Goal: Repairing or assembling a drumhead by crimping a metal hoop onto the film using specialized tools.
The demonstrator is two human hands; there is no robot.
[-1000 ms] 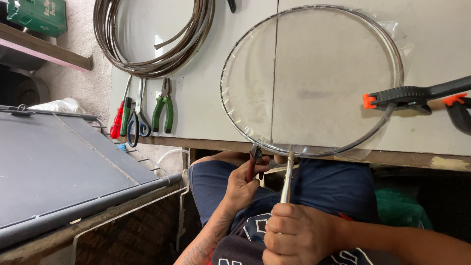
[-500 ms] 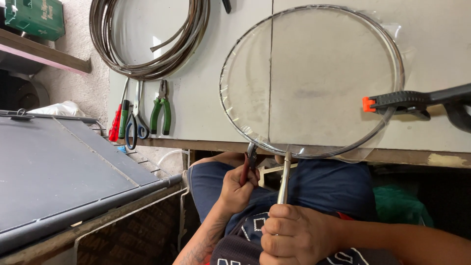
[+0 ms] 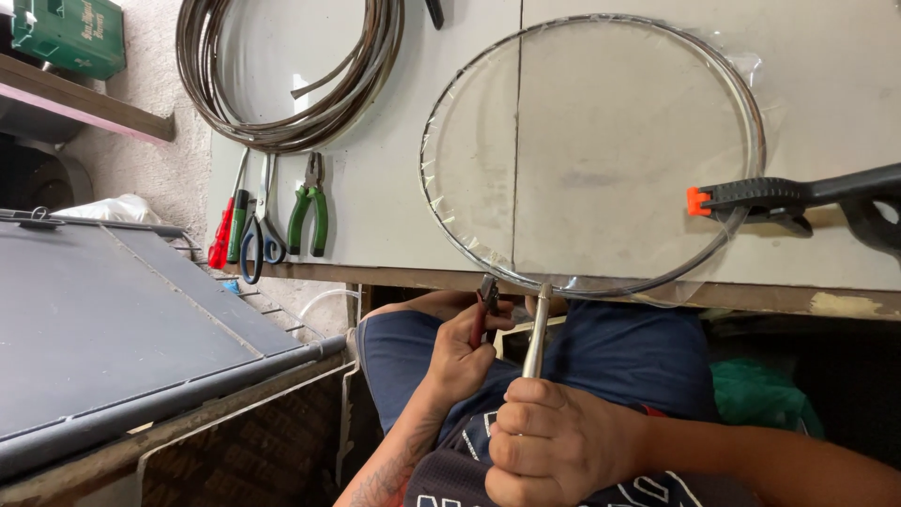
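Observation:
A round wire ring (image 3: 441, 122) covered with clear film lies on the pale table (image 3: 375, 216), its near rim over the front edge. My right hand (image 3: 554, 446) is closed around the metal handle (image 3: 537, 329) that runs up to the ring's rim. My left hand (image 3: 465, 352) grips small red-handled pliers (image 3: 484, 305) whose jaws meet the rim just left of the handle. A black spring clamp with orange tips (image 3: 770, 197) pinches the ring's right side to the table.
A coil of flat dark strip (image 3: 300, 103) lies at the table's back left. Green-handled pliers (image 3: 308, 211), blue scissors (image 3: 258, 235) and a red-handled tool (image 3: 223, 230) lie near the front edge. A dark panel (image 3: 103, 329) stands to the left.
My left hand with the pliers has shifted slightly along the rim toward the handle. The ring, the clamp and my right hand stay about where they were.

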